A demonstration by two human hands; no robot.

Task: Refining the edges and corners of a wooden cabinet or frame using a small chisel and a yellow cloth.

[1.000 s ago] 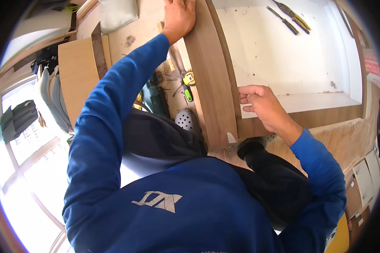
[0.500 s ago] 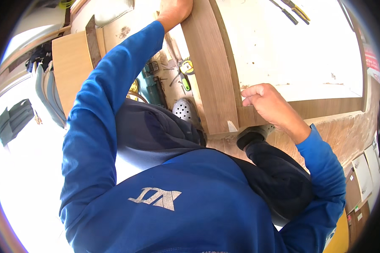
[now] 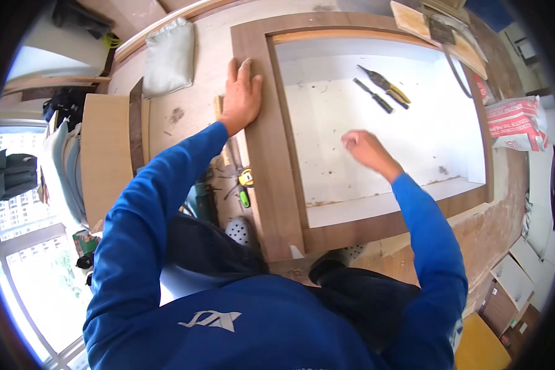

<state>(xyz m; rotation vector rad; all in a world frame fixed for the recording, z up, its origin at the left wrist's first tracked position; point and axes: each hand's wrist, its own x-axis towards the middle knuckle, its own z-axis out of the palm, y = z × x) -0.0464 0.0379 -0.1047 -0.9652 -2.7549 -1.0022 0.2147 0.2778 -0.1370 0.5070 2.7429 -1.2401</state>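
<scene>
A brown wooden frame (image 3: 274,154) surrounds a shallow white recess (image 3: 327,179). My left hand (image 3: 242,95) rests with fingers apart on the frame's left board, near its upper part. My right hand (image 3: 367,151) is above the white recess, fingers curled, slightly blurred; what they hold, if anything, is hidden. Just beyond it lie yellow-and-black pliers (image 3: 393,92) and a slim black-handled tool (image 3: 376,98). Left of the frame, on the board underneath, are a yellow tape measure (image 3: 246,177), a green-handled tool (image 3: 243,198) and a partly hidden dark green power tool (image 3: 205,203).
A pale cushion-like pack (image 3: 169,55) lies upper left, beside a light wooden panel (image 3: 105,148) at the left. Wood pieces (image 3: 413,21) sit top right, a red-and-white sack (image 3: 515,123) at the right. My feet in clogs (image 3: 240,231) are below the frame. A window is lower left.
The view has shifted, showing the whole frame. My right hand has left the frame's inner lower-left edge and moved over the recess. My left hand remains on the left board.
</scene>
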